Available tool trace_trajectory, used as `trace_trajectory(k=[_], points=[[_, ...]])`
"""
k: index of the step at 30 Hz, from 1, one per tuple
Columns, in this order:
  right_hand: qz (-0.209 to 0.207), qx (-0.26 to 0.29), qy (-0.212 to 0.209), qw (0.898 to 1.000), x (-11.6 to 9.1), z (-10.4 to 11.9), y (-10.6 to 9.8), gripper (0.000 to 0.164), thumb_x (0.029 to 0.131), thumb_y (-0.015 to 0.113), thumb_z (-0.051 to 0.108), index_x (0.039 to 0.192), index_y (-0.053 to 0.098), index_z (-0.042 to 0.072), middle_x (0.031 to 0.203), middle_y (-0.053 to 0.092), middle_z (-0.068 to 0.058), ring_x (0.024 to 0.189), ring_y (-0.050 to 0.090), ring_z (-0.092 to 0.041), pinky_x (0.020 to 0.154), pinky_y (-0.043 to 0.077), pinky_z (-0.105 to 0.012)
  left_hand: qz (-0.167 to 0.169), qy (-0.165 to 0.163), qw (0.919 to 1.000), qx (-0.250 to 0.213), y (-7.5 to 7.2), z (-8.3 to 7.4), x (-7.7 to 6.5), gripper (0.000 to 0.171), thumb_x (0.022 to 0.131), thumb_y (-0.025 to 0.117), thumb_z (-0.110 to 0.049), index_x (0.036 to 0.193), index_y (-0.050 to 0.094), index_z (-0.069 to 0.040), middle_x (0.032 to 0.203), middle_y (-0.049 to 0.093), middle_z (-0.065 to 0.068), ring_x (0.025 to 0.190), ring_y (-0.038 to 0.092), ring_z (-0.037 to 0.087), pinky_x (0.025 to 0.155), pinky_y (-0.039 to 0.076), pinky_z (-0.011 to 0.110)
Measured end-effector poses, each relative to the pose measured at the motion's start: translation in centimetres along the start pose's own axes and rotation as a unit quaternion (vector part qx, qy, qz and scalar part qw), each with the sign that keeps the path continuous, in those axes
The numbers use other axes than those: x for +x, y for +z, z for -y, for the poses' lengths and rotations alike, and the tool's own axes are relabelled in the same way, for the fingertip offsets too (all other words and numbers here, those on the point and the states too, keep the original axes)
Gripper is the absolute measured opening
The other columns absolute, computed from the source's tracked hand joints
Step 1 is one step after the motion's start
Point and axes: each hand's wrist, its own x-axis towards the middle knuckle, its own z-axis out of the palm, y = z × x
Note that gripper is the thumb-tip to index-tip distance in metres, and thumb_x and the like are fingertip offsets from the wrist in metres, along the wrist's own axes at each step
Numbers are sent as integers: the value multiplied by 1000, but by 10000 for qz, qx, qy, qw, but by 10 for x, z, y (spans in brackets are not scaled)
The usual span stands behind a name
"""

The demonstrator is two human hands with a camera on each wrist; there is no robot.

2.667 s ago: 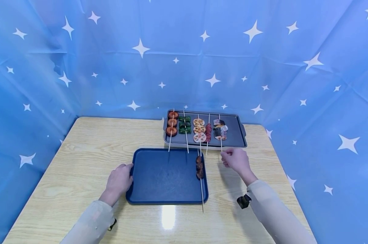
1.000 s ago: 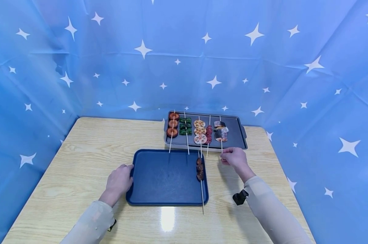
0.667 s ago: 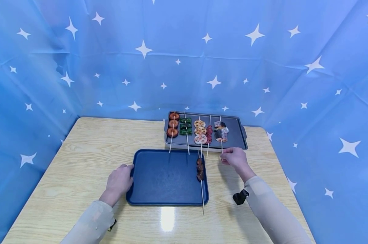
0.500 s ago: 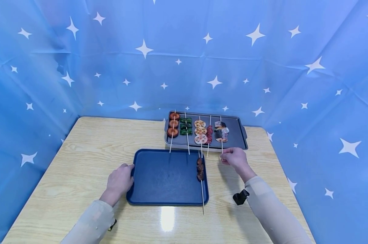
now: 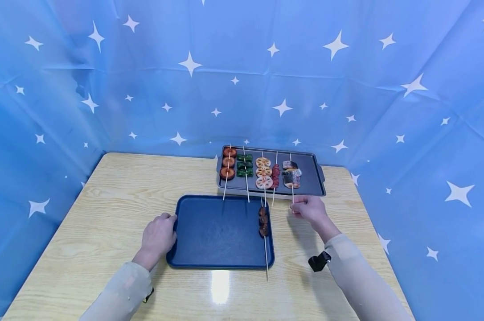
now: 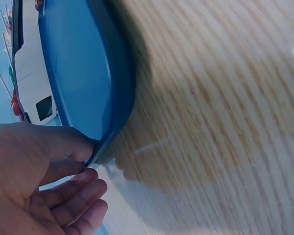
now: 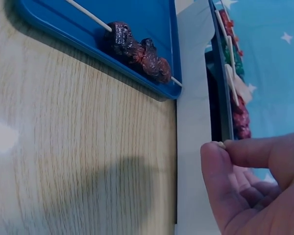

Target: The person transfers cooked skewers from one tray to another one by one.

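Observation:
My right hand (image 5: 311, 211) pinches the lower stick of a fish skewer (image 5: 291, 176) between thumb and forefinger; the fish pieces lie over the dark griddle plate (image 5: 311, 174). In the right wrist view the stick's pale tip (image 7: 219, 144) shows between the fingertips. On the left, my left hand (image 5: 157, 238) grips the left rim of a blue tray (image 5: 214, 232). The left wrist view has its thumb and forefinger pinching the tray's edge (image 6: 100, 144), other fingers curled below. A brown meat skewer (image 5: 263, 221) lies along the tray's right side, its stick overhanging the front rim.
Left of the fish, the griddle bears skewers of round brown slices (image 5: 227, 173), green pepper (image 5: 244, 165), lotus root (image 5: 264, 182) and red meat (image 5: 275, 176), sticks towards me. The wooden table (image 5: 113, 191) meets a blue starred curtain (image 5: 234, 53) behind.
The fish skewer has slid very slightly towards me with my right hand, which keeps its pinch. My left hand and the tray have stayed in place.

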Motion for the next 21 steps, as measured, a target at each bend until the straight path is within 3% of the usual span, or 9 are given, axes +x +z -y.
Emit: trace_trajectory(k=[8, 21], points=[[118, 167, -147, 9997, -3, -3, -3, 17, 92, 59, 5, 103, 61, -8, 94, 70, -16, 79, 69, -15, 79, 61, -35, -336, 294, 9987, 246, 0, 1, 0, 41, 77, 69, -8, 117, 68, 2, 109, 68, 20, 93, 66, 36, 80, 54, 49], [228, 226, -262, 9991, -10, -3, -7, 19, 92, 57, 3, 106, 58, -11, 96, 69, -18, 72, 64, -6, 76, 61, -32, -341, 353, 9980, 400, -1, 0, 2, 40, 78, 68, -8, 116, 68, 2, 108, 69, 18, 93, 66, 35, 83, 54, 49]])
